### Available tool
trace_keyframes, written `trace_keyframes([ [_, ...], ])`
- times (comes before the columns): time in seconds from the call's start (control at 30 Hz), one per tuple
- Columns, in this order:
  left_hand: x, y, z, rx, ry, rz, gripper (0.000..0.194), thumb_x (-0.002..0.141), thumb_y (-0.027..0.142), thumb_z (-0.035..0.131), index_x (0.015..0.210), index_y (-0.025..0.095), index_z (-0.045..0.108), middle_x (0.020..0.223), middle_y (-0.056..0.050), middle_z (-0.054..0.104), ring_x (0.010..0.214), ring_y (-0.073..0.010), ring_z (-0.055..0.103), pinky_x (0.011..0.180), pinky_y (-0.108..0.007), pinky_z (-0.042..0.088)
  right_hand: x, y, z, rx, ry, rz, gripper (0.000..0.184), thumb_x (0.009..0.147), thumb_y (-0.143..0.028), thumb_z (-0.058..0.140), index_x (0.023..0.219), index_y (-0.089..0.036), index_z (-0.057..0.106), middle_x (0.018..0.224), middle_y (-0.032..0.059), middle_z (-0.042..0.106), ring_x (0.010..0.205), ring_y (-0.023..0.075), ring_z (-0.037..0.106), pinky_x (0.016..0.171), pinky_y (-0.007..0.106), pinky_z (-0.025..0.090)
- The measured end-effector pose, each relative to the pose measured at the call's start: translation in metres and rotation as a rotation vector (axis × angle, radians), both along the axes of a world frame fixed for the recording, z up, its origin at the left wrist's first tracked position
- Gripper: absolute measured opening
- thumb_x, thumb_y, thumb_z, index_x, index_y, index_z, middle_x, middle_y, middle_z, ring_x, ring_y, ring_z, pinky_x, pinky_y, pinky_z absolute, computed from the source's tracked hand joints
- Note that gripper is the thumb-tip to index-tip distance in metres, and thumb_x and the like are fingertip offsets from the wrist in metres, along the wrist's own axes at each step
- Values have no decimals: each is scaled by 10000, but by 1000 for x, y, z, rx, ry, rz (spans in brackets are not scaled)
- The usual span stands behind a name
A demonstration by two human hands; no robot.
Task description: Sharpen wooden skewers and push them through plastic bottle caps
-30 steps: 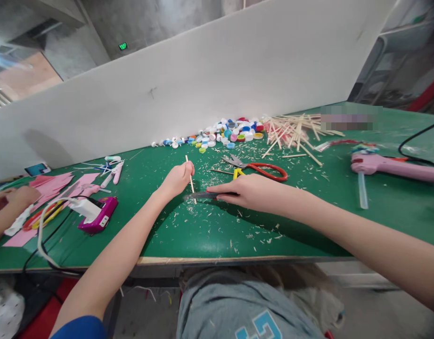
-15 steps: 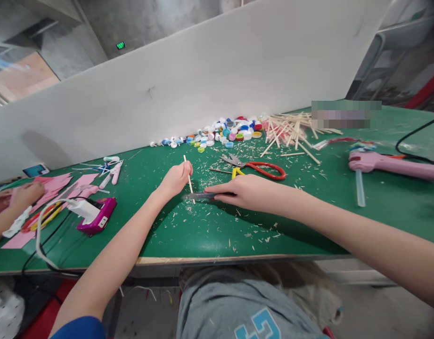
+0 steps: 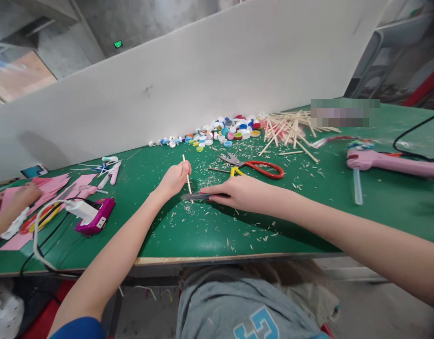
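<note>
My left hand (image 3: 176, 179) pinches a thin wooden stick (image 3: 189, 182), which slants down toward the green tabletop. Closed around a cutting tool with a dark grey blade (image 3: 194, 197), my right hand (image 3: 234, 192) has its index finger stretched along the tool. The blade lies across the lower end of the stick. Yellow parts (image 3: 235, 171) show just behind my right hand; whether they belong to the tool, I cannot tell. Beyond that hand lie red-handled scissors (image 3: 262, 167), their blades pointing left. Pale shavings are scattered around both hands.
Coloured bottle caps (image 3: 224, 132) and a pile of wooden sticks (image 3: 290, 129) lie along the white partition (image 3: 188, 75). A pink glue gun (image 3: 386, 162) rests at right. At left are a purple power socket (image 3: 95, 217), cables, pink paper and another person's hands (image 3: 28, 194).
The view has shifted slightly. The blade still crosses the stick's lower end, and both hands keep their holds with hardly any movement.
</note>
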State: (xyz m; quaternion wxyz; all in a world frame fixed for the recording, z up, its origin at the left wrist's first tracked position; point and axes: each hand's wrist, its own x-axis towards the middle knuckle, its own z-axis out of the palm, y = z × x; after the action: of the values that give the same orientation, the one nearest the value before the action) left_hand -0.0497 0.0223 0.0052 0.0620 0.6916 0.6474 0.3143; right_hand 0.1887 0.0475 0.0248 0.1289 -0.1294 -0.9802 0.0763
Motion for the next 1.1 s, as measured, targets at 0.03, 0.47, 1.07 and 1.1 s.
trace_keyframes([
  [0.03,0,0,0,0,0,0,455,956,436,164,689,200,448,506,30,468,499,-112,461,564,-243,355,-1,0,0,8,5,5,339,946,-339,443,1256,-355,577,759,-13,685,572,101,549,519,208,317],
  [0.47,1,0,2,6,19,3,451,955,438,165,700,203,453,526,26,478,521,-114,476,577,-245,360,0,-1,-1,-17,6,1,348,937,-332,456,1263,-366,572,769,-16,690,571,99,543,525,213,328],
  [1.07,5,-4,6,57,86,8,436,958,399,165,698,201,455,539,20,487,517,-112,476,572,-244,360,0,2,-7,31,-20,13,358,932,-336,454,1268,-385,565,738,-17,670,561,102,520,521,216,299],
  [1.1,5,-4,7,59,87,7,434,957,396,166,696,200,452,538,19,484,518,-113,473,574,-245,359,1,3,-7,34,-9,17,353,934,-343,450,1264,-391,566,747,-17,673,572,103,530,524,218,299],
])
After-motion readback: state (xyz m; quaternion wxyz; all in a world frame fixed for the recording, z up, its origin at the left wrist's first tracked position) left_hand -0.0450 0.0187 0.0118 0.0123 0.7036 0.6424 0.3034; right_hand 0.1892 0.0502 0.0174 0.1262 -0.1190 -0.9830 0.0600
